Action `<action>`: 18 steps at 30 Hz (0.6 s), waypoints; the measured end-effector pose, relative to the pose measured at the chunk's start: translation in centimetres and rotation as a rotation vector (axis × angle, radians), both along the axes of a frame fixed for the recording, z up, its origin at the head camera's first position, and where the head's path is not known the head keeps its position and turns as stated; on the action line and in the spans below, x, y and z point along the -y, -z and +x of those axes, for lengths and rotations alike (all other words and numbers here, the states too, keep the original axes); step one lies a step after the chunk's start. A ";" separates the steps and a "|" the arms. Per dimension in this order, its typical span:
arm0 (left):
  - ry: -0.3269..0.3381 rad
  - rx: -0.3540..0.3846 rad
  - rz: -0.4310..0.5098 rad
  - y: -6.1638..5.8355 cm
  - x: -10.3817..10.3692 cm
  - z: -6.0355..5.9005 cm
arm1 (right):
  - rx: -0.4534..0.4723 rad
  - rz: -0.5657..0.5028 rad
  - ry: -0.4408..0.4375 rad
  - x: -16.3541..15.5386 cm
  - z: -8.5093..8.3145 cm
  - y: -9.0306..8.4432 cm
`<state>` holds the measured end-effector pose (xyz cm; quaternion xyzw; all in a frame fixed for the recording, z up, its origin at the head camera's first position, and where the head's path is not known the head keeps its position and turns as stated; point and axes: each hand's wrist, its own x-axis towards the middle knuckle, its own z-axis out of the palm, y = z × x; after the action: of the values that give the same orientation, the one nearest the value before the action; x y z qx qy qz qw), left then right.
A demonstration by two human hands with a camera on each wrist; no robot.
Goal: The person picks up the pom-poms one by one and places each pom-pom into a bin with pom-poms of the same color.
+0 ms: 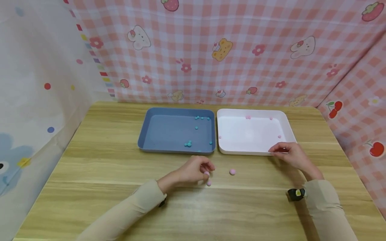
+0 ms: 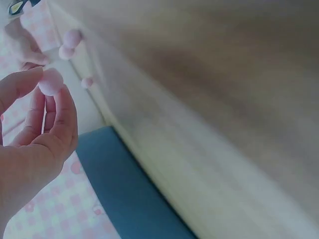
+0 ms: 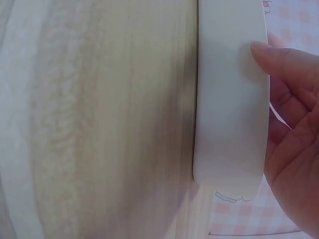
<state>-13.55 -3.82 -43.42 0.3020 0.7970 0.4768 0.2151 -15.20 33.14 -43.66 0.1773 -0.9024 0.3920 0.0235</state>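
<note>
My left hand (image 1: 194, 169) is above the table in front of the blue tray (image 1: 176, 150). Its thumb and fingertips pinch a small pink ball (image 2: 51, 81), seen plainly in the left wrist view. Just below that hand another pink ball (image 1: 209, 183) lies on the wood, and a further pink ball (image 1: 232, 171) is to its right. My right hand (image 1: 291, 154) grips the near rim of the white tray (image 1: 241, 152) close to its right corner. In the right wrist view the thumb (image 3: 279, 59) presses the outer wall, with the other fingers partly hidden behind it.
Several teal balls (image 1: 189, 144) are scattered in the blue tray. Several pink balls (image 1: 248, 117) lie in the white one. Both trays stand side by side near the back of the wooden table (image 1: 99, 174), against a checked cloth (image 1: 196, 80).
</note>
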 end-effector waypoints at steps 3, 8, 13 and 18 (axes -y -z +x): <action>-0.008 -0.001 0.035 -0.5 -0.5 -0.5 | -0.003 -0.001 -0.004 -0.1 0.0 0.0; -0.036 0.052 0.108 -1.0 -1.8 -1.5 | -0.005 -0.016 -0.008 -0.2 0.0 0.0; -0.104 0.107 0.182 -1.5 -3.4 -2.6 | -0.002 -0.022 -0.009 -0.1 0.0 0.1; -0.176 0.101 0.254 -2.1 -5.2 -4.2 | 0.013 -0.012 0.009 -0.1 -0.1 -0.1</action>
<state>-17.71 1.43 -41.33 0.2315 0.7418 0.6053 0.1724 -15.25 33.22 -43.61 0.1703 -0.9010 0.3985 0.0204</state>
